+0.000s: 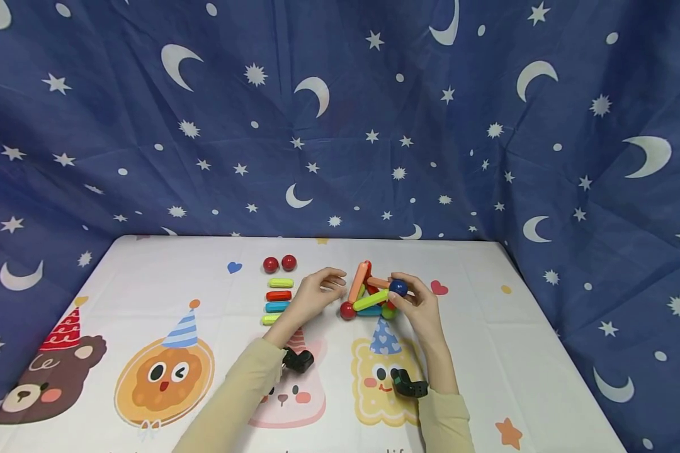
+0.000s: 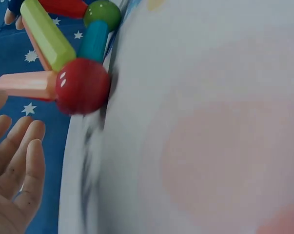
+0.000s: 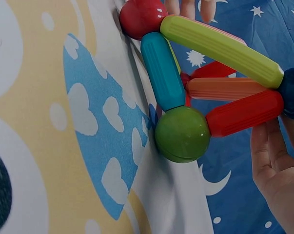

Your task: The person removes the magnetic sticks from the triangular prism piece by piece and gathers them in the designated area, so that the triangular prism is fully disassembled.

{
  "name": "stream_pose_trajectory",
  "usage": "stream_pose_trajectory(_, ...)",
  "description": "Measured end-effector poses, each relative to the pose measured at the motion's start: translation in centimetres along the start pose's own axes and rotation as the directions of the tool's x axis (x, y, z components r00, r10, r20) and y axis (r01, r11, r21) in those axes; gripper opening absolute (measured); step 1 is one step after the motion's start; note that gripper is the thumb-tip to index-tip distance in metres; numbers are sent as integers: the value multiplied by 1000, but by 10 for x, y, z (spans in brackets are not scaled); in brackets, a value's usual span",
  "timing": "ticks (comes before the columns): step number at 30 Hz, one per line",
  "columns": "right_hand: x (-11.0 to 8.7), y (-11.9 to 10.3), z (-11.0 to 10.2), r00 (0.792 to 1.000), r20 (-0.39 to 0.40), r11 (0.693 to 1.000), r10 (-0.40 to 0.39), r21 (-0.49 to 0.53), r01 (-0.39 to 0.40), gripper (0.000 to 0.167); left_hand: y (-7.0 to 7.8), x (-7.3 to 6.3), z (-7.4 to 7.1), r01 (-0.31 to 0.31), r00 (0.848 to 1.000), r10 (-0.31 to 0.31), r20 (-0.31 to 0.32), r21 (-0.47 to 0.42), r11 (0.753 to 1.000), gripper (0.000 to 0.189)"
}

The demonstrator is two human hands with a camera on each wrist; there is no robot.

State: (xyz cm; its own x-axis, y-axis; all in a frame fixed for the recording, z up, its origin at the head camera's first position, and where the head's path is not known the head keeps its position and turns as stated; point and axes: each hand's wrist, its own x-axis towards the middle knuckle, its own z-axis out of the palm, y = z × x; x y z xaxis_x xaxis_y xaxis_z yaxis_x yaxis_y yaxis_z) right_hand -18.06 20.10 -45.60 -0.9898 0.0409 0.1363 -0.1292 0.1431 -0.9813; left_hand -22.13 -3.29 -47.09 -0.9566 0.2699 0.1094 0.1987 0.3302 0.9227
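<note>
A frame of magnetic rods and balls stands on the table, its red ball (image 2: 83, 86) and green ball (image 3: 182, 134) at the base, joined by a blue rod (image 3: 162, 71). A lime rod (image 3: 222, 51), a red rod (image 3: 245, 113) and an orange rod meet at the dark blue ball (image 1: 398, 287). My right hand (image 1: 422, 308) pinches that ball between thumb and fingers. My left hand (image 1: 317, 292) is beside the frame's left side, fingers loosely bent and holding nothing. One fingertip is right at the end of a light orange rod (image 2: 29, 85) in the left wrist view.
Two loose red balls (image 1: 288, 263) lie at the back, left of the frame. In front of them is a column of loose rods: a lime rod (image 1: 281, 283), a red rod (image 1: 279, 296), a blue rod (image 1: 276, 307) and another lime one. A star-patterned blue curtain (image 1: 340, 126) rises behind the table.
</note>
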Motion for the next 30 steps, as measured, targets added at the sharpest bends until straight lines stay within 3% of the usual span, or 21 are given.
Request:
stream_pose_trajectory(5, 0, 0, 0, 1000, -10, 1000, 8, -28, -8, 37, -1, 5, 10, 69, 996, -65, 56, -67, 995, 38)
stream_pose_trajectory(11, 0, 1, 0, 1000, -11, 999, 1, -36, -2, 37, 0, 10, 19, 96, 991, -88, 101, -75, 993, 40)
stream_pose_trajectory(19, -3, -6, 0, 1000, 0, 999, 29, -26, -29, 38, 0, 13, 26, 147, 985, -141, 100, -54, 988, 34)
stream_pose_trajectory(30, -10, -30, 3, 999, 20, 999, 42, -21, -42, 39, 1, 9, 22, 134, 989, -132, 68, -36, 990, 29)
